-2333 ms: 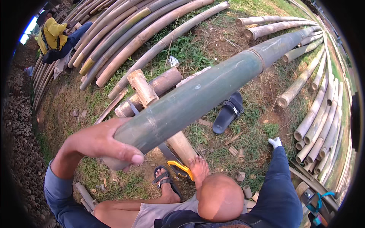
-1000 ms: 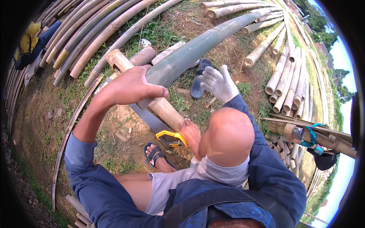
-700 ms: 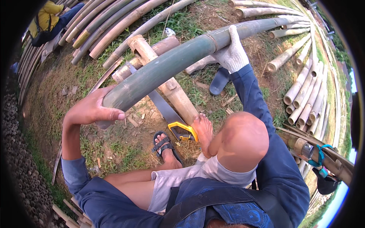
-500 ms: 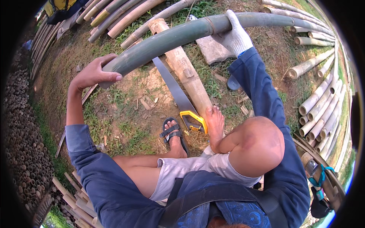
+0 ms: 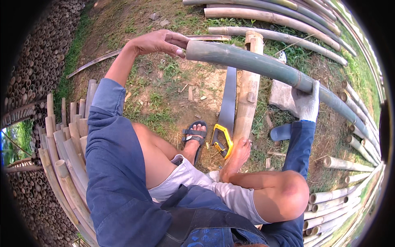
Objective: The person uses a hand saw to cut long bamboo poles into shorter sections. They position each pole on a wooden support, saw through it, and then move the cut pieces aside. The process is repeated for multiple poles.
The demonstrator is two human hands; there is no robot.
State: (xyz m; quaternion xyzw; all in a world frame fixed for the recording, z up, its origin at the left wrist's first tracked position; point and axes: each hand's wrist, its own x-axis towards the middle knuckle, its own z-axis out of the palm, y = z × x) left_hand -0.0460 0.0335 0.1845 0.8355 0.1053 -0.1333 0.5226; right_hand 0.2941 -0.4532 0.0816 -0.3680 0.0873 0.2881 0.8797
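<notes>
A long green bamboo pole [image 5: 263, 66] runs from the upper middle down to the right. My gloved right hand [image 5: 306, 100] grips it from below near a node, thumb over the near side. At the pole's left end is my bare left hand [image 5: 160, 43], fingers stretched and apart from the thumb; whether the fingertips touch the rim, I cannot tell. Beneath the pole stretches a pale, thick bamboo piece [image 5: 248, 94], its near end by my bare right foot [image 5: 238, 158]. Beside this piece lies a handsaw [image 5: 228, 99] with a yellow and black handle, blade pointing away.
A stone block [image 5: 283, 98] and a loose blue slipper [image 5: 281, 132] lie right of the pale piece. Bamboo poles [image 5: 263, 16] line the far side, with more [image 5: 333, 195] at right. Upright poles [image 5: 61, 164] and stacked cut bamboo [image 5: 45, 53] are at left.
The view has swung left, so the scene sits farther right. My left hand has loosened from around the pole's end to beside it. My right hand keeps its grip.
</notes>
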